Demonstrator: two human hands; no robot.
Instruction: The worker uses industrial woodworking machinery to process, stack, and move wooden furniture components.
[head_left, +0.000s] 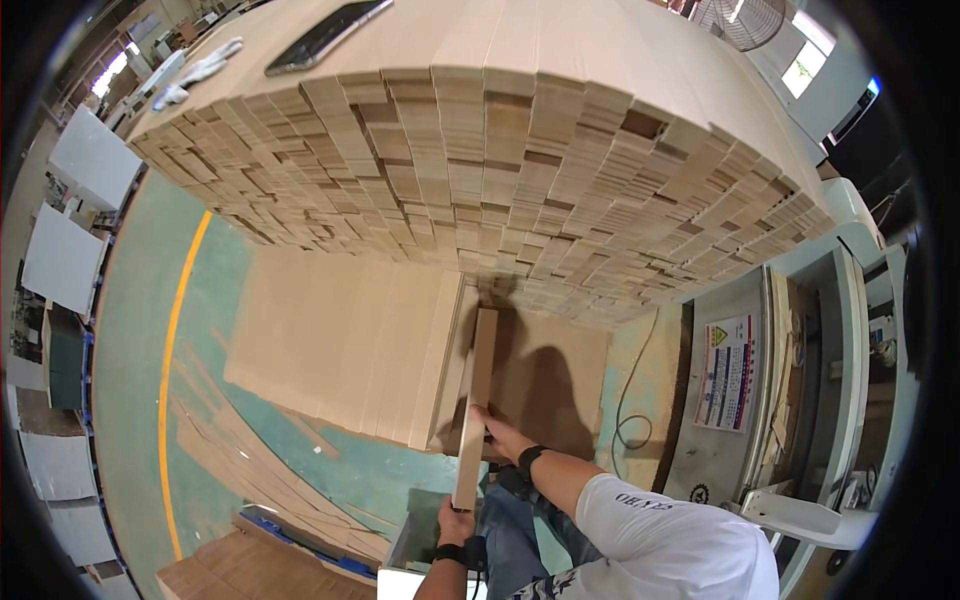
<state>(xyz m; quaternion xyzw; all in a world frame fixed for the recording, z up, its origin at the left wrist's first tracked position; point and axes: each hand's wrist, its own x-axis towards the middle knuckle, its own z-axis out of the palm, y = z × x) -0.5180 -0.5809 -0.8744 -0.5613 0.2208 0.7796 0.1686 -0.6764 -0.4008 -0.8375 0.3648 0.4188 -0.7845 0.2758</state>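
Long narrow bar, plain brown, is on the near side of the tall stack, roughly opposite its middle. Far end points at the stack; can't tell whether it touches. Near end is well away from the stack.

Left hand: fingers curled round the end farthest from the stack, closed onto the bar. Right hand: nearer the stack, about halfway along the bar, closed on its right edge; some fingers hidden behind, so exact finger wrap can't be told.

Handling, judged by look: cardboard or fibreboard, so probably light to moderate, fairly stiff along its length, dry and matte, not very slippery. Can't tell if it's one solid piece or thin layers together. Corners and edges likely dent if knocked; long span may tip or flex if held at one end only. Best hold: one hand at an end, other near the middle, gripping across the narrow width, as now.

Around: low pile of similar brown board lies on the near side of the tall stack, left of the bar. Phone and pale glove lie on top of the tall stack, glove toward its left end.
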